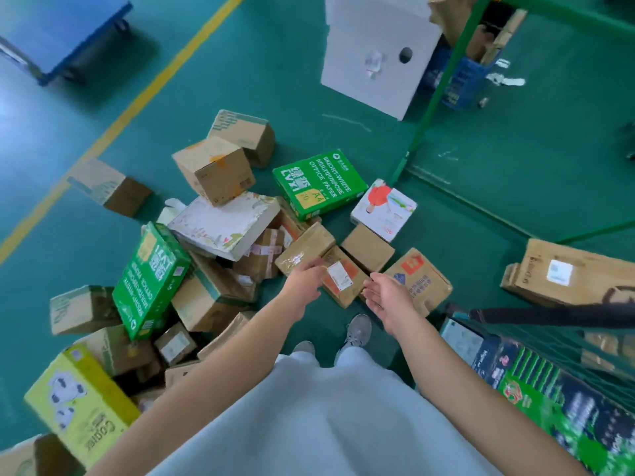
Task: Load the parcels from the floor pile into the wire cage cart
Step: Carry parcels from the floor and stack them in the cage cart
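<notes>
A pile of parcels lies on the green floor [275, 80]. Both my hands reach down over a small brown parcel with a white label [342, 278]. My left hand [304, 285] hovers at its left side, fingers relaxed and holding nothing. My right hand [386, 297] is at its right side, palm turned inward, fingers straight. Beside it lie a taped brown parcel [304, 249] and a brown box with a red logo [421, 280]. The wire cage cart [426, 121], with a green frame, stands at the right and holds a large brown box [580, 273].
Two green office paper boxes [319, 183] [151, 280], a white flat box [225, 225], a yellow box [79, 403] and several brown cartons fill the left. A white carton [378, 53] stands behind. A blue platform cart [58, 32] is at top left. My shoes [357, 333] stand by the pile.
</notes>
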Action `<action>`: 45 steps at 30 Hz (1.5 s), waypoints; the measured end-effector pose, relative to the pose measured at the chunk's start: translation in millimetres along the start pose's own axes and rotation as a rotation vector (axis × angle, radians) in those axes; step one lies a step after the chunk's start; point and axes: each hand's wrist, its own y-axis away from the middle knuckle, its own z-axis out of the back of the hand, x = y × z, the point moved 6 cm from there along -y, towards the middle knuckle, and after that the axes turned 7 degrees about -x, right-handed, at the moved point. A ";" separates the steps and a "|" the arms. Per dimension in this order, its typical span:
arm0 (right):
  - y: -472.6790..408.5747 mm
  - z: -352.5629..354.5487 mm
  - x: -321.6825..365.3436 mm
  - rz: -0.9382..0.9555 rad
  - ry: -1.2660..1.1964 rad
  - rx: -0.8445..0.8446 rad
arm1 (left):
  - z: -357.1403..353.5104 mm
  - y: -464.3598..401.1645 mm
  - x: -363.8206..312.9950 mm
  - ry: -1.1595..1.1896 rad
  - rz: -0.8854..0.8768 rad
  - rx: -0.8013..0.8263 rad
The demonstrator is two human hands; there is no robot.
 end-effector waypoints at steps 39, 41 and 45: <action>-60.9 -330.8 127.6 0.145 0.630 0.227 | 225.2 -174.7 -51.7 0.732 0.197 -0.289; -76.0 -371.9 136.0 0.134 0.681 0.215 | 253.3 -215.1 -75.2 0.730 0.156 -0.250; -114.4 -467.7 148.6 0.128 0.766 0.248 | 308.9 -311.7 -109.6 0.688 0.170 -0.262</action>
